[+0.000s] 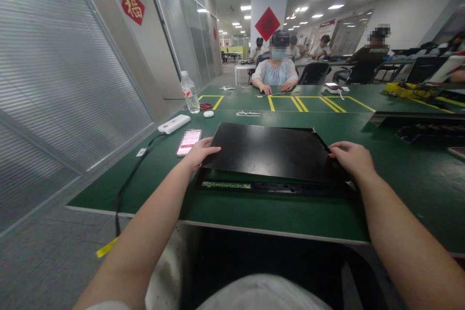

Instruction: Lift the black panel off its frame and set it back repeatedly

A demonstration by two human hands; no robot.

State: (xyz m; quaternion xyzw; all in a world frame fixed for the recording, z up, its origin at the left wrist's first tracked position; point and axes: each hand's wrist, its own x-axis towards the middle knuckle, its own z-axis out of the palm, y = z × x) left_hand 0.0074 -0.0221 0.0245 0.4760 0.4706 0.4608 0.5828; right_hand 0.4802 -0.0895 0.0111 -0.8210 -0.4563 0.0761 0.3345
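A flat black panel (271, 151) lies on the green table (254, 213) in front of me. Its near edge is raised slightly over a black base, where a green circuit strip (225, 185) shows. My left hand (199, 151) grips the panel's left edge, fingers curled over it. My right hand (350, 157) holds the right edge with the thumb on top.
A phone (189, 141) lies just left of the panel, beside a white power bank (174, 123) with a black cable running off the table. A water bottle (189, 92), red scissors and a small white case stand farther back. A person sits opposite; others work behind.
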